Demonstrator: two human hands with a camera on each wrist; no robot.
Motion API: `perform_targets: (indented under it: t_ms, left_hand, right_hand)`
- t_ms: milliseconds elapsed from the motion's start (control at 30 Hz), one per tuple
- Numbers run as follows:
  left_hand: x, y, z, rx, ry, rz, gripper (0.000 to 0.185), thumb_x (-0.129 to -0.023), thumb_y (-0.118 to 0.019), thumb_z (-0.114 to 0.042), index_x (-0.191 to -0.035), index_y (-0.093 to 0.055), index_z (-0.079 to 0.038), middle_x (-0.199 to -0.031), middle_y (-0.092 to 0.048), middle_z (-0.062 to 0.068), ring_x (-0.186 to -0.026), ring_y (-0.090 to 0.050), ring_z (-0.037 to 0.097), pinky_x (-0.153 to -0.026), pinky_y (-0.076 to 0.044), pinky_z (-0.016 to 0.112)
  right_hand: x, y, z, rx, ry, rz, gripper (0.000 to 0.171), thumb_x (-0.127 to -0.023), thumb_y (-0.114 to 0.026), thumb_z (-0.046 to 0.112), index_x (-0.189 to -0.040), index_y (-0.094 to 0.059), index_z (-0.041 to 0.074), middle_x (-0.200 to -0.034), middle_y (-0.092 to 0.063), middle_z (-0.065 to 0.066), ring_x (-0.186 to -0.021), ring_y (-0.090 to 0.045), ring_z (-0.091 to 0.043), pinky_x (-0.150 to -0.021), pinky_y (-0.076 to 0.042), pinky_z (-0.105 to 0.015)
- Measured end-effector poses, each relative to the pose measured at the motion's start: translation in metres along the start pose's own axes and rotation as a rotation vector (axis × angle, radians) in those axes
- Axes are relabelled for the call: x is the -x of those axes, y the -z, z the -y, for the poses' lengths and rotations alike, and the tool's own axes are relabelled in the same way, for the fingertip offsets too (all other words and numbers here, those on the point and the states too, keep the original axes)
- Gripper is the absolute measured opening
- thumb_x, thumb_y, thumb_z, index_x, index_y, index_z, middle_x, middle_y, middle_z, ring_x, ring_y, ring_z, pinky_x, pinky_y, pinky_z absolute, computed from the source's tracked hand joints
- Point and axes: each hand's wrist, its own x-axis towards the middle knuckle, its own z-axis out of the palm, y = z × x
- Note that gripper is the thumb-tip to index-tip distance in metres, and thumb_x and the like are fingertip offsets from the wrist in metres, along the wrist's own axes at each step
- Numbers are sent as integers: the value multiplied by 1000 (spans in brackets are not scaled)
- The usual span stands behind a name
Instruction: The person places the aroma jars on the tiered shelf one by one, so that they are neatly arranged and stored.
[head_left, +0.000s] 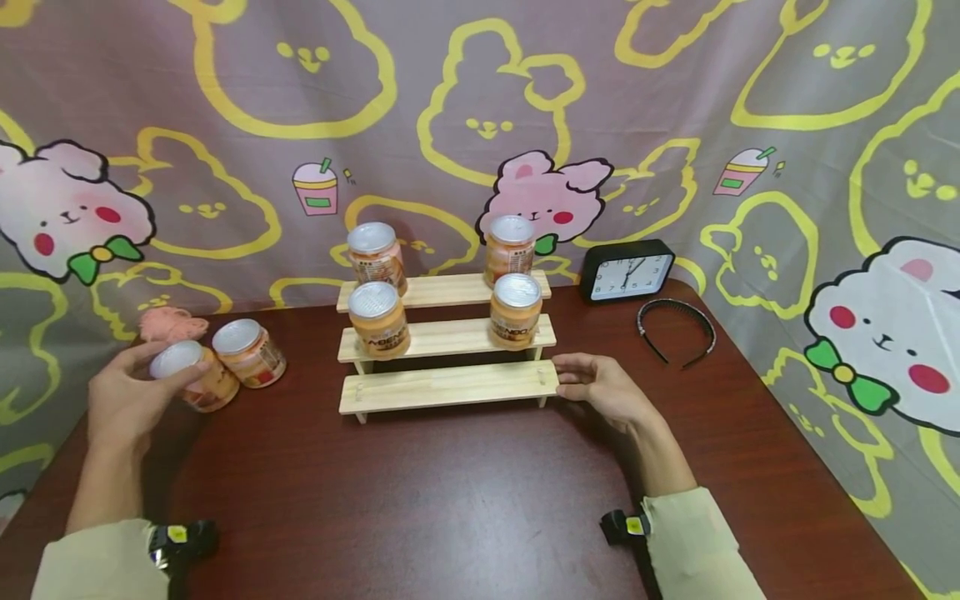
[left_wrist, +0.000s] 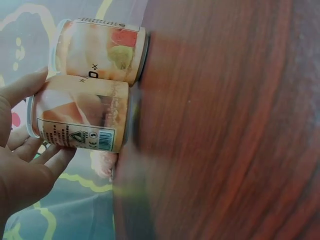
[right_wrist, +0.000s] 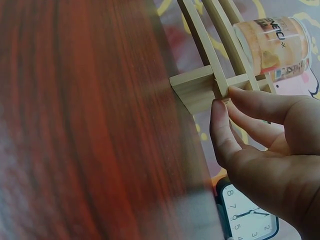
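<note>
Head | left hand (head_left: 123, 396) grip curled round orange-labelled, silver-lidded jar (head_left: 197, 377) | right hand (head_left: 603, 390) fingers relaxed against wooden rack (head_left: 448, 385)

Your left hand (head_left: 127, 396) and right hand (head_left: 603, 390) are bare: you wear no gloves, rings or watch that can be seen. Both forearms end in loose, pale beige sleeves (head_left: 693, 546), their cuffs pushed back from the wrists. Each wrist carries a small black device (head_left: 626, 527) with a yellow marking on top (the left one (head_left: 180, 537) sits partly in shadow).
</note>
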Motion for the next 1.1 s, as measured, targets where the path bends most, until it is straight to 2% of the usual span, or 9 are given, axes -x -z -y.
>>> perform_targets:
  t_ms: [100, 300, 533, 600, 667, 800, 867, 1000, 1100]
  left_hand:
    - [4, 3, -3, 3, 1, -17, 89, -84, -84, -38, -155, -40, -4, -149, -44, 23, -107, -50, 23, -61, -41, 9]
    - [9, 9, -9, 38, -19, -41, 88, -81, -87, -37, -153, -46, -8, -129, -55, 11, -86, -48, 2, -60, -42, 7]
    - [13, 8, -15, 66, 10, -74, 87, -79, -88, -37, -153, -48, -14, -138, -53, 11, -93, -50, 5, -64, -41, 7]
    - [15, 8, -16, 62, 12, -78, 87, -79, -88, -37, -153, -47, -15, -141, -52, 10, -97, -51, 6, -68, -42, 7]
    - [16, 8, -18, 75, 10, -76, 86, -80, -88, -36, -153, -47, -16, -143, -51, 8, -104, -51, 9, -79, -46, 11]
    - [20, 7, -20, 87, 1, -74, 81, -82, -86, -33, -152, -48, -17, -145, -51, 4, -111, -50, 11, -99, -45, 20]
    - [22, 6, -21, 88, -14, -77, 79, -83, -86, -31, -152, -49, -17, -145, -51, 2, -112, -50, 10, -99, -44, 20]
    - [24, 5, -22, 127, -68, -78, 76, -82, -87, -23, -149, -53, -14, -137, -55, -1, -107, -52, 7, -82, -44, 9]
    - [27, 6, -23, 179, -130, -66, 73, -79, -89, -15, -145, -57, -10, -116, -62, -11, -96, -55, 3, -69, -44, 5]
  right_hand:
    - [0, 0, 1, -2, 0, 2, 51, -91, -64, -12, -139, -48, -16, -128, -58, -29, -110, -59, -24, -82, -54, -23]
    - [1, 1, 1, 3, -3, 1, 51, -91, -63, -13, -139, -47, -16, -129, -57, -29, -110, -59, -24, -82, -54, -23]
    - [1, 2, 1, 7, -3, 1, 50, -91, -63, -13, -139, -48, -16, -128, -58, -28, -110, -59, -24, -82, -54, -23]
    - [0, 2, 1, 8, -3, -1, 50, -91, -64, -13, -139, -48, -16, -128, -59, -28, -110, -59, -24, -81, -54, -23]
    - [0, 2, 1, 9, -3, -1, 50, -91, -64, -13, -139, -48, -16, -128, -59, -28, -110, -59, -24, -81, -54, -23]
    - [0, 1, 1, 6, -1, 2, 50, -91, -64, -13, -138, -48, -16, -129, -58, -29, -111, -59, -25, -82, -54, -23]
    - [1, 1, 1, 2, -1, 2, 50, -91, -64, -13, -138, -48, -16, -128, -58, -29, -111, -59, -25, -82, -54, -23]
    - [1, 1, 2, -2, -3, 4, 51, -91, -63, -13, -139, -47, -16, -128, -58, -29, -110, -59, -24, -82, -54, -24]
    - [1, 1, 2, -6, -9, 3, 51, -91, -63, -14, -139, -47, -16, -128, -58, -28, -109, -59, -23, -82, -54, -24]
